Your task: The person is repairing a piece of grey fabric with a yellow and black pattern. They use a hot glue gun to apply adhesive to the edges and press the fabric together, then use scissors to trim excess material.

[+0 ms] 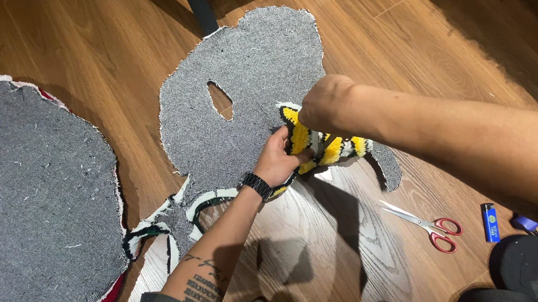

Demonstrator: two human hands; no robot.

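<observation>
Gripping the folded-over edge of a grey-backed tufted rug cut in a rounded figure shape, the left hand pinches the flap between thumb and fingers, a black band on its wrist. The right hand is curled into a loose fist on the same fold, pressing down on it; I cannot tell from here what its fingers have hold of underneath. Where the edge is turned up, the yellow, black and white pile shows. The rug lies face down on the brown wooden floor, just ahead of the person.

To fold such an edge well, I'd say both hands should keep the flap taut and flat against the backing, working a short stretch at a time so the curve does not pucker.

Red-handled scissors lie on the floor near the right forearm, a small blue lighter just beyond them, and a roll of black tape beside that. A larger grey-backed rug with a red border lies well apart to the left.
</observation>
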